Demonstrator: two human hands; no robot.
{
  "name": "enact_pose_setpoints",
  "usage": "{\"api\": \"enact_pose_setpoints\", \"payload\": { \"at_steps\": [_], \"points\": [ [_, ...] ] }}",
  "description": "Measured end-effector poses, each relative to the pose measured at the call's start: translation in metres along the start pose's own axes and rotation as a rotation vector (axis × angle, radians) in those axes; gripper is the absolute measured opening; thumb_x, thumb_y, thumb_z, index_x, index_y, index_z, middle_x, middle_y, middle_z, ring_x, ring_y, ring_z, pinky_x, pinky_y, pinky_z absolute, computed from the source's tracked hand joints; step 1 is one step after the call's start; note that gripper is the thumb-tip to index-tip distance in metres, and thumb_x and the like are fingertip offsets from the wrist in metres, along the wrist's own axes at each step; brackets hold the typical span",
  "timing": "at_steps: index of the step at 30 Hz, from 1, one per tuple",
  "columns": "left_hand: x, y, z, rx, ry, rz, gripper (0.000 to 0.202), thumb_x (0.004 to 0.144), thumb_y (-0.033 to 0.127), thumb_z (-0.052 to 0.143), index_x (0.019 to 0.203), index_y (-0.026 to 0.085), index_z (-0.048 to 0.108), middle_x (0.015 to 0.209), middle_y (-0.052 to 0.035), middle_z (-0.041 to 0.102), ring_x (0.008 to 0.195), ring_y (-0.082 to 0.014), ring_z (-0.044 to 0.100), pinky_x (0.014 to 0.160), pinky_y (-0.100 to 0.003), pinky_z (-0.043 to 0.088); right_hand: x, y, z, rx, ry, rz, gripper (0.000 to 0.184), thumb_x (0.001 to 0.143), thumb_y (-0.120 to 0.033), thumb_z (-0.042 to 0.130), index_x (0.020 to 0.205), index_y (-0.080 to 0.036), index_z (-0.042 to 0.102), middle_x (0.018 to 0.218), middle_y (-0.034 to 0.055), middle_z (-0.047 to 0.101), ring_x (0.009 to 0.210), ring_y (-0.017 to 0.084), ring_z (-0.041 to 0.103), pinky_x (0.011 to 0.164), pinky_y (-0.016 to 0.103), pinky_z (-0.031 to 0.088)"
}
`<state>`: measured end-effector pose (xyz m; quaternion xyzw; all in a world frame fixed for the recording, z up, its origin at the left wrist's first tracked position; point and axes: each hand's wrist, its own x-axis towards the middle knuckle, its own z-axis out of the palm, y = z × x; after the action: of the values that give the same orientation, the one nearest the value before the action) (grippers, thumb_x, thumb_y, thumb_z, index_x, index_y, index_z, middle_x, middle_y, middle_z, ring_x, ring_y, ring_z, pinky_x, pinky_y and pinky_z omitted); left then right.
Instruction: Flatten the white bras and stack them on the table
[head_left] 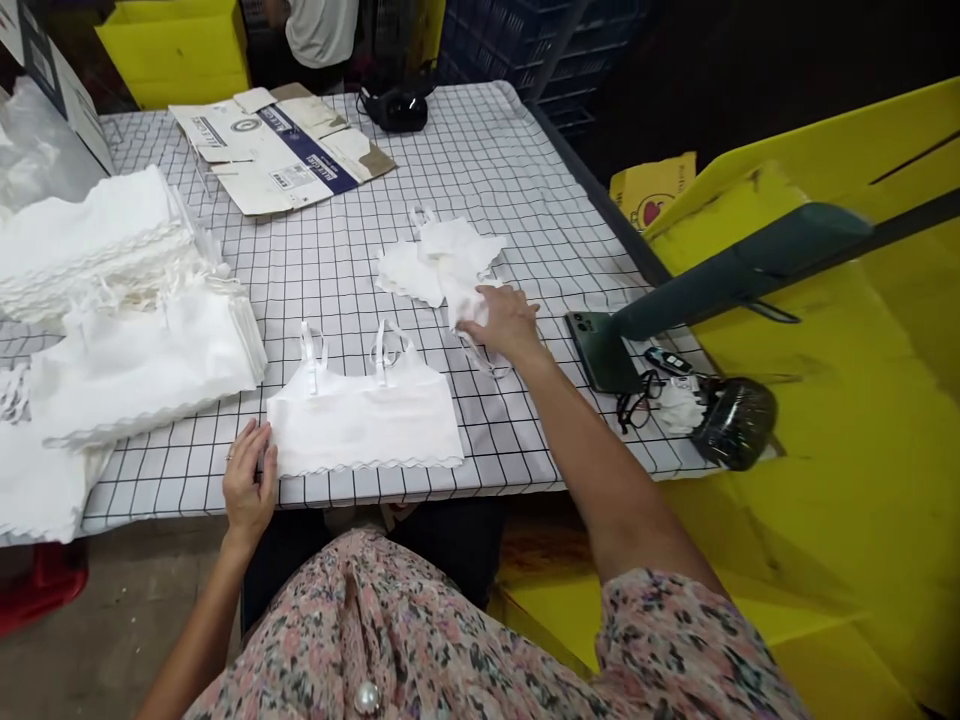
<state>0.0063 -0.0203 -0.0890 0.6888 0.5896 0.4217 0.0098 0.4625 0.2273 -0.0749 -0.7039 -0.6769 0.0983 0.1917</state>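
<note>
A white camisole-style bra top (364, 425) with two straps and a scalloped hem lies flat on the grid-patterned tablecloth (480, 170). My left hand (250, 470) rests against its left edge, with the fingers curled and no clear grip. Farther up the table lies a crumpled white bra top (439, 265), its straps pointing away from me. My right hand (502, 322) lies on its near part, and the fingers seem to gather the fabric. Two stacks of folded white tops (142, 360) fill the table's left side.
A flattened printed cardboard box (281, 150) and a black object (397, 108) lie at the far end. A phone (596, 350), glasses (637, 400) and a dark wrapped item (735, 422) sit at the right edge. Yellow bins (795, 300) stand right; a co-worker (322, 30) stands beyond.
</note>
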Motion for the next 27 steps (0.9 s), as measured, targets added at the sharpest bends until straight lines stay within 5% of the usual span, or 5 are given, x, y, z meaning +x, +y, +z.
{"api": "enact_pose_setpoints", "payload": {
  "at_steps": [5, 11, 16, 23, 27],
  "points": [
    [-0.001, -0.002, 0.001, -0.001, 0.006, 0.007, 0.029, 0.110, 0.027, 0.061, 0.135, 0.022, 0.075, 0.131, -0.0129, 0.082, 0.141, -0.0325, 0.071, 0.116, -0.055, 0.062, 0.035, -0.017, 0.000, 0.214, 0.068, 0.156, 0.043, 0.093, -0.043, 0.061, 0.128, -0.020, 0.070, 0.109, 0.0145, 0.072, 0.119, 0.038, 0.062, 0.109, 0.057, 0.048],
    [-0.002, -0.001, 0.002, 0.015, 0.020, 0.032, 0.029, 0.109, 0.024, 0.062, 0.135, 0.021, 0.074, 0.131, -0.0138, 0.082, 0.139, -0.0337, 0.073, 0.114, -0.057, 0.063, 0.050, -0.038, -0.017, 0.317, 0.047, 0.183, 0.021, 0.086, -0.027, 0.067, 0.072, -0.024, 0.051, 0.077, 0.0033, 0.057, 0.090, 0.026, 0.056, 0.097, 0.048, 0.048],
    [-0.003, 0.001, 0.000, 0.006, 0.023, 0.080, 0.033, 0.107, 0.018, 0.064, 0.139, 0.020, 0.072, 0.133, -0.0142, 0.081, 0.140, -0.0333, 0.072, 0.114, -0.055, 0.063, 0.027, -0.009, -0.052, 0.571, 0.351, 0.168, 0.016, 0.096, -0.029, 0.049, 0.081, -0.028, 0.041, 0.076, -0.0004, 0.048, 0.077, 0.019, 0.047, 0.074, 0.034, 0.048],
    [0.003, 0.001, 0.001, -0.011, 0.002, 0.109, 0.032, 0.106, 0.018, 0.066, 0.137, 0.019, 0.073, 0.130, -0.0148, 0.082, 0.139, -0.0338, 0.072, 0.115, -0.055, 0.061, -0.074, 0.055, -0.088, 0.176, 0.094, 0.159, 0.017, 0.082, -0.026, 0.061, 0.094, -0.020, 0.072, 0.099, 0.0161, 0.075, 0.102, 0.037, 0.070, 0.104, 0.055, 0.055],
    [0.005, -0.001, 0.001, 0.003, -0.007, 0.116, 0.028, 0.107, 0.020, 0.065, 0.133, 0.018, 0.075, 0.127, -0.0149, 0.083, 0.136, -0.0328, 0.074, 0.114, -0.052, 0.062, -0.072, 0.054, -0.077, 0.019, 0.107, 0.067, 0.036, 0.093, -0.024, 0.050, 0.116, -0.018, 0.078, 0.128, 0.0206, 0.076, 0.127, 0.038, 0.068, 0.119, 0.054, 0.048]
  ]
}}
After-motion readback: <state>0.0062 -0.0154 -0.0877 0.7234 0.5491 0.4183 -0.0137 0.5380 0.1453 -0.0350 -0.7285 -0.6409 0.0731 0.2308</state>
